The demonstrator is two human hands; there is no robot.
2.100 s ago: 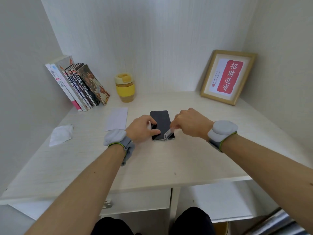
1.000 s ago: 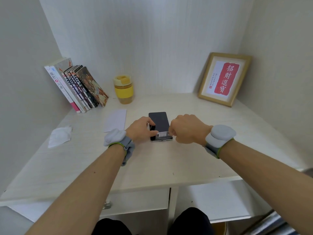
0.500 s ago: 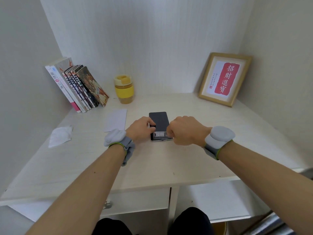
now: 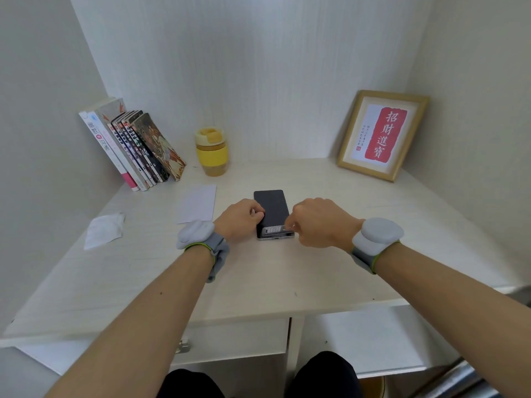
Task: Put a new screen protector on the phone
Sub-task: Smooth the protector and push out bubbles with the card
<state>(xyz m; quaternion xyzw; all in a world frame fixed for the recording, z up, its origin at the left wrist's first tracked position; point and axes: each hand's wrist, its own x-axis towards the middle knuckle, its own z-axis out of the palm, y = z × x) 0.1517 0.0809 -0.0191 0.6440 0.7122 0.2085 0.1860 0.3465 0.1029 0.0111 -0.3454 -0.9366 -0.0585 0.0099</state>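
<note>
From the head camera I see the phone (image 4: 271, 209) lying flat, screen up, near the middle of the worktop (image 4: 316, 271), its short end toward me. My left hand (image 4: 240, 221) rests against the phone's left edge, fingers curled in; whether that grip actually clamps the phone I cannot tell. My right hand (image 4: 319, 225) sits at the phone's near right corner, its grip pinched on a small printed tab (image 4: 275, 230) that lies across the near end of the screen (probably the protector's pull tab, though too small to be sure). Both wrists carry grey bands.

Left of the phone lies a white paper sheet (image 4: 198, 203), and further left a crumpled wipe (image 4: 105, 229). Along the far edge stand leaning books (image 4: 135, 145), a yellow cup (image 4: 212, 150) and a framed picture (image 4: 382, 136) in the far right corner.
</note>
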